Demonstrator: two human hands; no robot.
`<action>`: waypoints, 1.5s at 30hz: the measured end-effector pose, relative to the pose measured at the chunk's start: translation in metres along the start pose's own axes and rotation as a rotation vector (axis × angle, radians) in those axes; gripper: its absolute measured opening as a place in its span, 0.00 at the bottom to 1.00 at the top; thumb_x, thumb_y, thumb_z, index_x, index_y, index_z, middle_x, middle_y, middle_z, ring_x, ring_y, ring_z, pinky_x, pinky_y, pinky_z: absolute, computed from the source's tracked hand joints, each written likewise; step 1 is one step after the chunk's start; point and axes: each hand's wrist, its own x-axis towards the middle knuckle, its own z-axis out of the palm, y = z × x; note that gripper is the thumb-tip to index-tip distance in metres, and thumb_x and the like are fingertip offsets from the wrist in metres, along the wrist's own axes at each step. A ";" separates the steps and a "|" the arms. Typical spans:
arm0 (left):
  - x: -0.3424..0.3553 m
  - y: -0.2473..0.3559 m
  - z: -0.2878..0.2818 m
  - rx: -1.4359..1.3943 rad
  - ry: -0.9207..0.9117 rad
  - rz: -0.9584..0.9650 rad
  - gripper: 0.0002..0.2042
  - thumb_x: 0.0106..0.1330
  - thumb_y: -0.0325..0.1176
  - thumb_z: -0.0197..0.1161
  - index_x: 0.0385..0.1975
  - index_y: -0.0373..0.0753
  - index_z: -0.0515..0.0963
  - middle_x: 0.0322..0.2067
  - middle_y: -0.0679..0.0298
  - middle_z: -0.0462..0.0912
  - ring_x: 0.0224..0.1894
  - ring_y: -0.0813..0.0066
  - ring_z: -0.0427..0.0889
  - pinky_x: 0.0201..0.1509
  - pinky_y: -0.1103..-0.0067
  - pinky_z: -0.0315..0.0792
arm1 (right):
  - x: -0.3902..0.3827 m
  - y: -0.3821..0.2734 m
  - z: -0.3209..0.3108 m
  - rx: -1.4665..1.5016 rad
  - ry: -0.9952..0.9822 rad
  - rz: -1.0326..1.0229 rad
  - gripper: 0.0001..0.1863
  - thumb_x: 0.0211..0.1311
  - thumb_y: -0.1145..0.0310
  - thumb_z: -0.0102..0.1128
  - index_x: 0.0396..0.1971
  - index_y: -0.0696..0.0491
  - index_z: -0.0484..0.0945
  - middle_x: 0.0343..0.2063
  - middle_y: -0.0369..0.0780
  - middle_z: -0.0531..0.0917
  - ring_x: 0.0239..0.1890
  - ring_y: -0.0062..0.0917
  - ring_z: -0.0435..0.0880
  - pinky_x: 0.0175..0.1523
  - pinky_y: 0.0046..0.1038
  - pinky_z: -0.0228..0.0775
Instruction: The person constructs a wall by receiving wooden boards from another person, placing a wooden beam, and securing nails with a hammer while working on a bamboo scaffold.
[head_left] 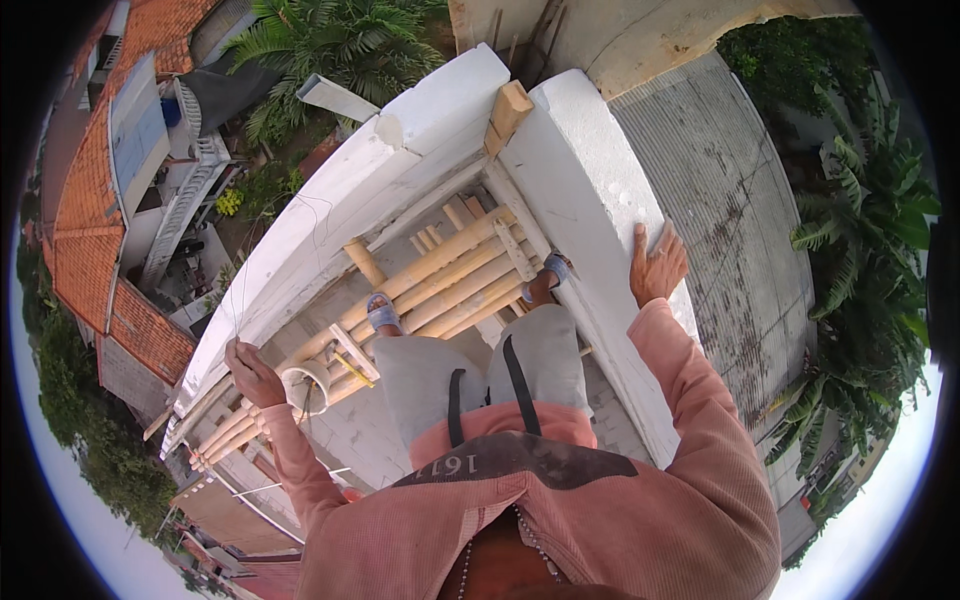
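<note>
My left hand (256, 373) is closed in a pinch at the left, beside the left white block wall (350, 172). A thin dark wire (240, 290) rises from its fingertips and loops up along the wall's face. On the right, my right hand (658, 265) lies with its fingers spread on the top of the other white block wall (590, 150), holding nothing. Below me, my feet in blue sandals (381, 311) are apart, one on the bamboo poles (450, 290) and the other near the right wall's inner side.
A pale bucket (305, 389) stands on the poles by my left hand. A wooden post (508, 117) is at the corner where the walls meet. Outside the right wall lies a corrugated roof (710, 190); tiled roofs (105, 230) show far below left.
</note>
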 end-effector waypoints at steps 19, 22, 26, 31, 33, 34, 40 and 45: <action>-0.018 0.336 0.013 -0.516 -0.896 0.318 0.09 0.74 0.31 0.57 0.49 0.36 0.77 0.34 0.53 0.84 0.30 0.53 0.84 0.36 0.68 0.77 | 0.007 -0.082 -0.211 1.022 -1.703 -0.415 0.36 0.75 0.51 0.55 0.74 0.54 0.58 0.54 0.46 0.81 0.45 0.25 0.83 0.52 0.26 0.75; 0.008 0.350 0.034 -0.566 -0.881 0.437 0.09 0.76 0.32 0.56 0.49 0.36 0.77 0.34 0.52 0.85 0.31 0.54 0.84 0.37 0.69 0.77 | 0.012 -0.048 -0.208 1.086 -1.549 -0.316 0.36 0.75 0.56 0.58 0.75 0.52 0.56 0.45 0.41 0.84 0.36 0.18 0.80 0.46 0.20 0.73; 0.041 0.366 0.067 -0.575 -0.767 0.650 0.10 0.75 0.31 0.57 0.50 0.36 0.78 0.37 0.56 0.85 0.37 0.61 0.85 0.44 0.68 0.75 | 0.034 -0.014 -0.223 1.126 -1.098 -0.148 0.30 0.73 0.58 0.61 0.69 0.53 0.67 0.33 0.35 0.82 0.30 0.16 0.73 0.40 0.19 0.67; 0.049 0.442 0.096 -0.514 -0.419 0.983 0.15 0.67 0.28 0.64 0.54 0.40 0.80 0.44 0.55 0.85 0.51 0.58 0.82 0.55 0.67 0.74 | 0.079 0.045 -0.242 0.919 -0.671 0.071 0.15 0.70 0.60 0.63 0.47 0.56 0.85 0.24 0.27 0.73 0.22 0.09 0.62 0.27 0.16 0.53; 0.052 0.449 0.095 -0.595 -0.226 1.036 0.17 0.66 0.28 0.66 0.56 0.40 0.79 0.46 0.54 0.84 0.54 0.57 0.81 0.58 0.67 0.74 | 0.114 0.110 -0.241 1.070 -0.391 0.277 0.14 0.70 0.61 0.63 0.46 0.55 0.85 0.24 0.25 0.71 0.18 0.08 0.56 0.22 0.16 0.46; 0.056 0.450 0.098 -0.693 -0.228 1.025 0.18 0.68 0.30 0.65 0.58 0.39 0.78 0.49 0.54 0.83 0.55 0.57 0.80 0.61 0.67 0.74 | 0.130 0.146 -0.257 1.107 -0.198 0.331 0.13 0.70 0.61 0.63 0.45 0.54 0.85 0.24 0.24 0.70 0.16 0.08 0.53 0.20 0.16 0.44; 0.107 0.409 0.125 -1.135 -0.283 0.254 0.21 0.79 0.41 0.54 0.60 0.30 0.73 0.50 0.54 0.83 0.54 0.67 0.81 0.59 0.74 0.74 | 0.296 0.233 -0.196 0.976 0.502 0.294 0.16 0.68 0.60 0.62 0.50 0.52 0.85 0.29 0.28 0.76 0.18 0.09 0.61 0.22 0.18 0.50; 0.203 0.417 0.189 -1.226 0.001 0.178 0.14 0.78 0.39 0.51 0.52 0.36 0.75 0.44 0.56 0.81 0.48 0.64 0.81 0.53 0.70 0.76 | 0.410 0.004 -0.086 1.021 0.020 -0.091 0.17 0.72 0.58 0.60 0.52 0.49 0.86 0.33 0.29 0.81 0.18 0.10 0.62 0.23 0.19 0.52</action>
